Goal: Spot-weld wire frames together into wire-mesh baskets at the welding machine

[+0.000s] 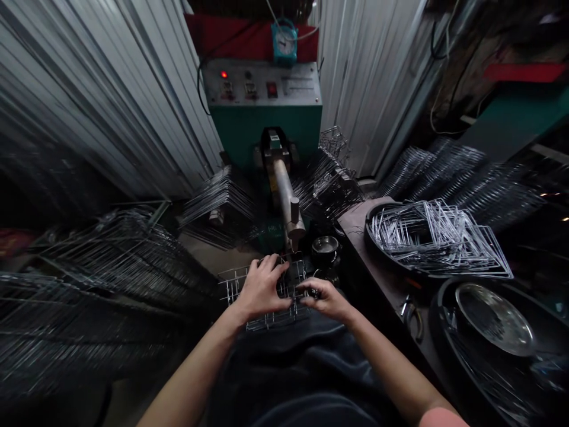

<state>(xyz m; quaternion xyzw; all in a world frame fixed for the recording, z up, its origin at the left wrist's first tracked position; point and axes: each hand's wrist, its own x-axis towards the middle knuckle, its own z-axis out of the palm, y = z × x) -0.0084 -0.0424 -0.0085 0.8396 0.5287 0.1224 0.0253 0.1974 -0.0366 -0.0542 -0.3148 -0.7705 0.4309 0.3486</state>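
Note:
A small wire grid rack (235,286) lies on my lap under the arm of a green welding machine (265,112). My left hand (262,287) rests on top of the rack with its fingers spread and curled over the wires. My right hand (324,296) is at the rack's right edge, fingers pinched on a wire of it. The machine's metal arm (287,198) ends just above the far edge of the rack.
Stacks of finished wire racks (111,261) fill the left floor and flank the machine. On the right, a dark tray holds bent wire frames (438,237); a round metal dish (493,317) sits nearer. A small metal bowl (325,244) stands beside the machine. Corrugated walls behind.

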